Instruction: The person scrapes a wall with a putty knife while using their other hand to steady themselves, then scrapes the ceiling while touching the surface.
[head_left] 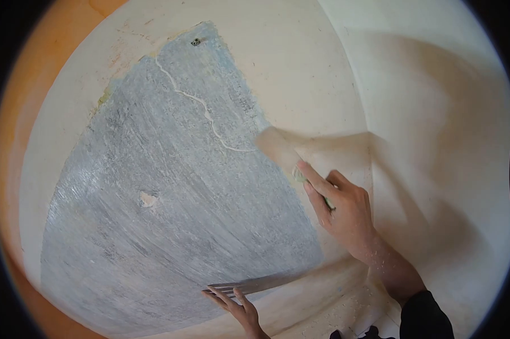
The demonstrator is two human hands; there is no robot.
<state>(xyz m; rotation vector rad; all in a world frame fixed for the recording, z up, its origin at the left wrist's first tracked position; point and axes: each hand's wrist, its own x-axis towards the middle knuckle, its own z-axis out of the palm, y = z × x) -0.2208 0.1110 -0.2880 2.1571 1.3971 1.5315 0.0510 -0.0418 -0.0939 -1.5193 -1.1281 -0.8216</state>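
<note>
My right hand point(342, 206) grips a putty knife, its fingers wrapped round the greenish handle point(329, 202). The knife's blade point(298, 172) is against the wall at the right edge of a rough grey patch point(181, 186). At the bottom, my left hand point(235, 308) has its fingers spread near the lower edge of the patch and holds nothing; whether it touches the wall I cannot tell. A thin, wavy white line point(201, 103) runs down the upper part of the patch. Left of centre there is a small pale spot point(148, 199).
Smooth cream wall point(300, 73) surrounds the patch. A small dark fitting point(195, 42) sticks out near its top. An orange surface point(37, 73) lies at the far left. White crumbs point(351, 311) lie at the lower right. Shadows fall across the right wall.
</note>
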